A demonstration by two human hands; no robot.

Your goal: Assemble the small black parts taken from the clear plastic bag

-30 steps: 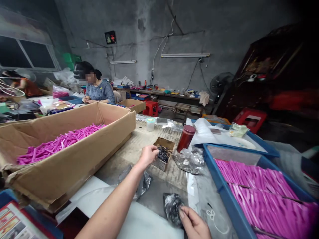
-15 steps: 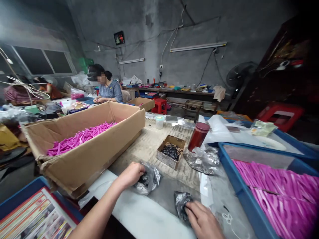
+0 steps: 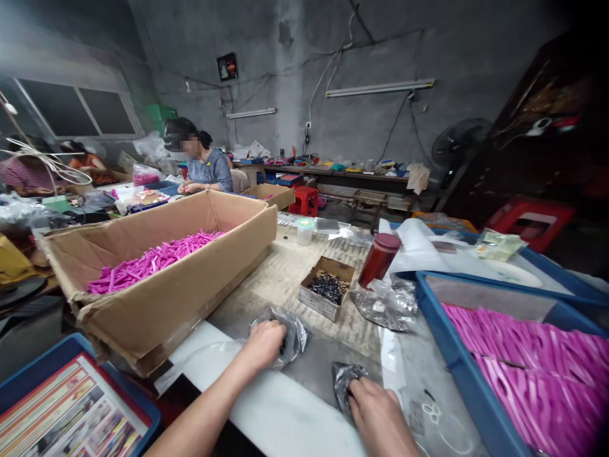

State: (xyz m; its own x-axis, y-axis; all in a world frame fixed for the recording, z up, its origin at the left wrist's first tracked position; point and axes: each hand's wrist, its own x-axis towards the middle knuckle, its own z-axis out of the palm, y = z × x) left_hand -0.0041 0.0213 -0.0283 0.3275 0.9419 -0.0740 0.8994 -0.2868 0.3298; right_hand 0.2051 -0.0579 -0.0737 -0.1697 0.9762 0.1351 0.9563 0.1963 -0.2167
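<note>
Left grip: your left hand is curled shut over a clear plastic bag with small black parts inside, knuckles up and fingers tucked into the film.
Right grip: your right hand lies on a dark crinkled bag. Your fingertips are on its near edge, but you cannot tell whether they pinch it or only pin it down.
Change: a second ago your left hand was stretched out to the small cardboard box of black parts. It has since drawn back to the clear plastic bag and closed on it, while your right hand has stayed on the dark crinkled bag.
Meaning: the reach to the small cardboard box looks finished, and both hands are now on the bags.
Left arm: your bare forearm runs from the near left across the white sheet, wrist straight and palm down.
Right arm: only the hand and wrist show at the near edge, palm down and fingers pointing far-left.
Bags' place: both lie near you on the table, between the large cardboard box on the left and the blue tray on the right. The clear one is left of the dark one, and they lie apart.
Beyond: the small cardboard box sits just past the clear plastic bag, with a red jar and a crumpled silver bag to its right.
</note>
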